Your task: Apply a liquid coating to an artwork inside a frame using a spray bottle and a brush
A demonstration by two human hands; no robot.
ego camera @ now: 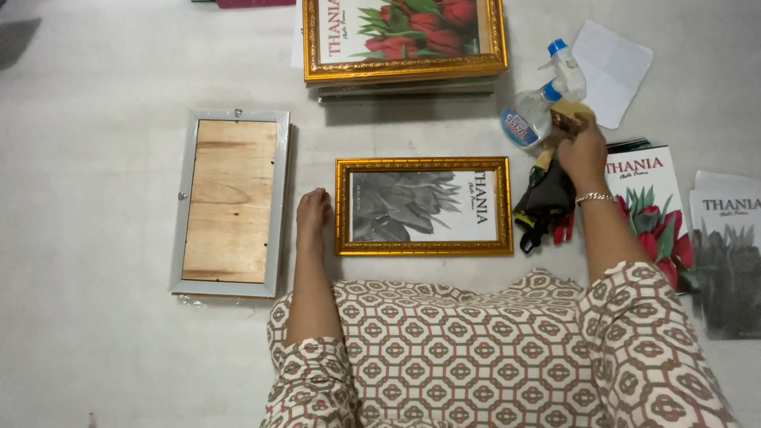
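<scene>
The right hand [583, 149] is closed around a small brown object [569, 119] I can't identify, right beside the clear plastic spray bottle with a blue nozzle [539, 107] and above a crumpled dark cloth [543, 204]. The gold-coloured ornate picture frame holding a grey flower print [424, 206] lies on the pale floor [95, 158] between both hands, long axis left to right. The left hand [313, 212] rests curled just beside its left edge, nearer it, holding nothing visible.
</scene>
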